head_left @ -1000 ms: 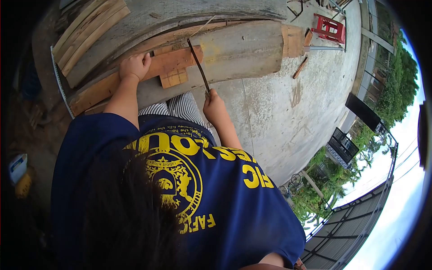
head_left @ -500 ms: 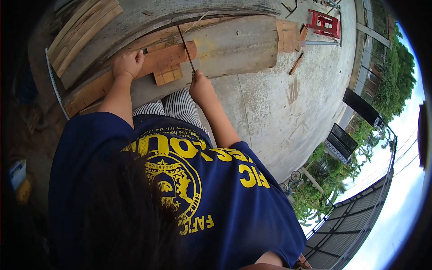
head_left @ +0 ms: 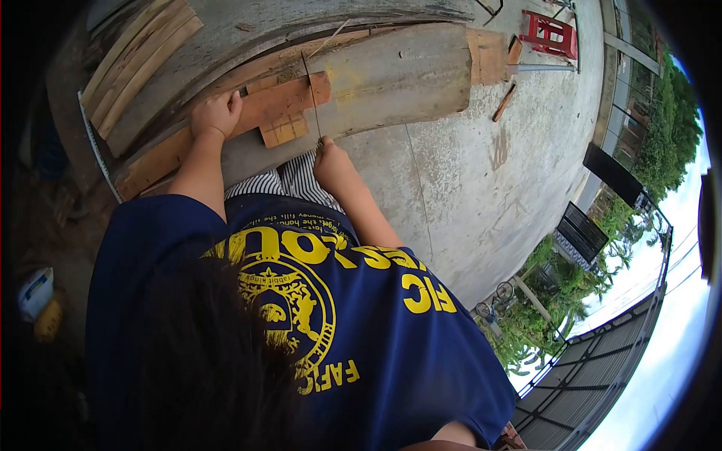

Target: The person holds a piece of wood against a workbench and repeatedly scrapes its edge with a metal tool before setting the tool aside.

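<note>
Because the right hand (head_left: 335, 167) grasps a thin, dark, straight blade (head_left: 313, 101), sideways force might make it skip. The long, reddish-brown wooden board (head_left: 271, 105), upper left of centre, could shift if the left hand (head_left: 216, 115), resting there, finger curl unclear, pressed too lightly.

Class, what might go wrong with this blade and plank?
The thin blade in the right hand might skip along the plank toward the bare left hand.
The plank crosses a small wood block, so it might rock.
The right hand is close to the striped trousers, so a slip might catch the leg.
</note>
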A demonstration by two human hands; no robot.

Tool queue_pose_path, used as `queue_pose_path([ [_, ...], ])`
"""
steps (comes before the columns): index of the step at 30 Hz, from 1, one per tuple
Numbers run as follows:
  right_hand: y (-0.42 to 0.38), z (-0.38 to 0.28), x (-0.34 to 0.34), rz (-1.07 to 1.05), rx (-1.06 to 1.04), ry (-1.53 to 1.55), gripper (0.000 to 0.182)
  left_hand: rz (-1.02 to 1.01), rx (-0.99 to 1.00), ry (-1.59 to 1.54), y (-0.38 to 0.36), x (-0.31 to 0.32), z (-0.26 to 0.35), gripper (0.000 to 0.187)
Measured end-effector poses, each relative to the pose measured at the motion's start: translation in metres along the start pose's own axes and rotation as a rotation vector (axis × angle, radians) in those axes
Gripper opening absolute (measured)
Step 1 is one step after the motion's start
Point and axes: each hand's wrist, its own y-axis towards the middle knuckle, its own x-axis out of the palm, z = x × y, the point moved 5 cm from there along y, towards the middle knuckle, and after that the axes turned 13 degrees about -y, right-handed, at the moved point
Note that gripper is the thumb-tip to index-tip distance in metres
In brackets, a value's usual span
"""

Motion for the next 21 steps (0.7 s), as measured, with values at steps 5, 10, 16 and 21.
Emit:
queue_pose_path([
  [5,-0.022,0.022,-0.017,-0.025,0.008,0.037,0.022,0.014,0.021,0.038,0.0,0.007,-0.004,0.04],
  [10,-0.006,0.017,0.019,-0.082,-0.107,0.075,0.031,0.019,0.005,0.007,-0.001,0.003,-0.001,0.04],
  [16,-0.022,0.027,0.005,0.003,0.015,0.14,0.031,-0.034,-0.027,0.011,-0.002,0.005,-0.004,0.039],
  [21,-0.041,0.03,-0.002,-0.042,0.077,0.157,0.04,-0.016,0.001,0.02,0.002,0.011,-0.008,0.038],
])
